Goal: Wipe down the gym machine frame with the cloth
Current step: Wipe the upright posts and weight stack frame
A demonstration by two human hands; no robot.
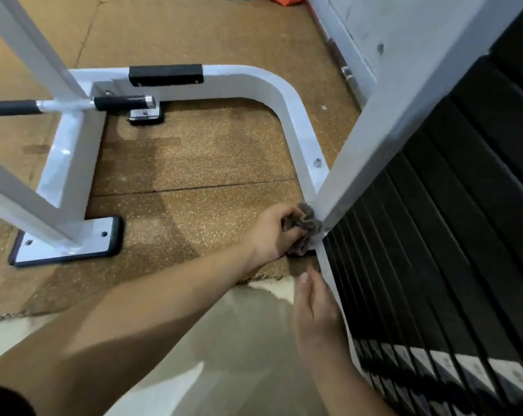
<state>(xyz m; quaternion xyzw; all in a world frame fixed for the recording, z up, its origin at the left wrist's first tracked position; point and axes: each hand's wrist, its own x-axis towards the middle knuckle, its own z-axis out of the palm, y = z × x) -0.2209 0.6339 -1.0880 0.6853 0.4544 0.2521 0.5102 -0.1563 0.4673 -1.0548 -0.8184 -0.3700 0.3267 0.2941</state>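
The white gym machine frame (287,103) curves across the floor and meets a tall white upright post (404,94) at the right. My left hand (272,232) grips a bunched grey cloth (306,226) and presses it against the foot of that post, just above the floor. My right hand (314,313) lies below it, thumb up, fingers against the frame edge beside the black weight stack (452,235); those fingers are mostly hidden.
Brown speckled rubber flooring (194,163) fills the space inside the frame. A white foot plate (71,244) stands at the lower left, black-padded handles (119,102) at the upper left. A pale floor strip (224,340) runs under my arms.
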